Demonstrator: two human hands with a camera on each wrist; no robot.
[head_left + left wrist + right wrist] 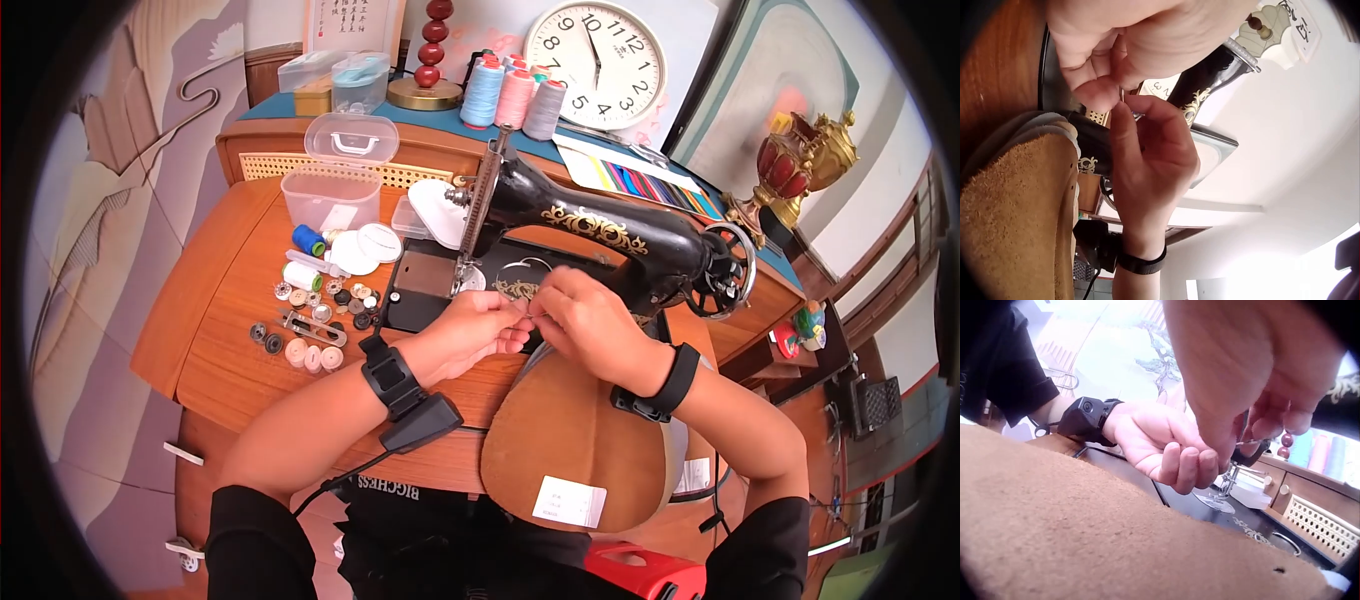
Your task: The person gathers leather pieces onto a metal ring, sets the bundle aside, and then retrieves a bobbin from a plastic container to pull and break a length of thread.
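Tan suede-like leather piece: nearest item, lying across your lap and over the front table edge, a white label near its lower rim. It sits below both hands and neither hand grips it; by the look of it, nothing has yet gone under the needle.

Your left hand: fingers curled inward, thumb and forefinger pressed together at the tips, meeting the other hand just in front of the machine bed.

Your right hand: fingers bent, pinching a thin metal sliver, probably a needle, seen best from the left wrist. Whether thread is in the pinch cannot be told; it is too fine to make out. Judgement: you are at the threading or needle-handling stage, with the sewing itself left to do.

Black sewing machine: gold scrollwork on the arm, handwheel to your right, directly behind the hands.

Wooden table: to the left of the machine, a scatter of bobbins and small notions, a blue thread spool, white round lids.

Clear plastic box: open, lid upright, behind the notions.

Thread cones: pale blue, pink and grey, on the back shelf.

Wall clock: farthest, leaning behind the cones.
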